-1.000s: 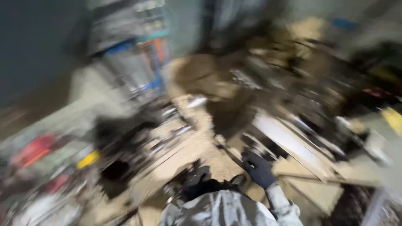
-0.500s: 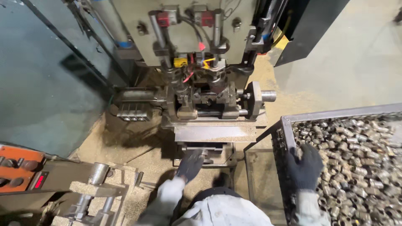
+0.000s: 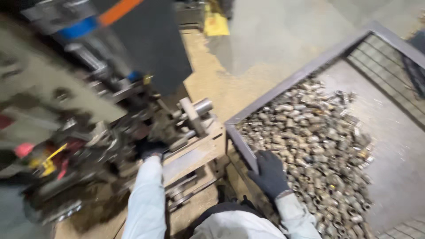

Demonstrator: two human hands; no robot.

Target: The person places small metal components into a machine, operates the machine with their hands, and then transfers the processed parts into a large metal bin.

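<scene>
Both my hands wear dark gloves and pale sleeves. My left hand (image 3: pixel 149 148) reaches into the clamping area of a grimy metal machine (image 3: pixel 110 132), fingers closed among its parts; what it grips is blurred. My right hand (image 3: pixel 270 173) rests on the near corner of a steel mesh bin (image 3: pixel 283 86), fingers spread over the rim and onto a heap of several small metal fittings (image 3: pixel 318 137). A short steel shaft (image 3: pixel 202 106) sticks out of the machine's right side, between my two hands.
The machine's dark panel with an orange stripe (image 3: pixel 146 40) stands above the left hand. Sawdust-coloured grit covers the floor (image 3: pixel 212 79) between machine and bin. A yellow block (image 3: pixel 216 24) lies at the top. The bin's mesh wall (image 3: pixel 389 71) rises at right.
The view has swung right and tilted. My left hand went up from below the machine into its clamp area. My right hand stays at the bin's corner.
</scene>
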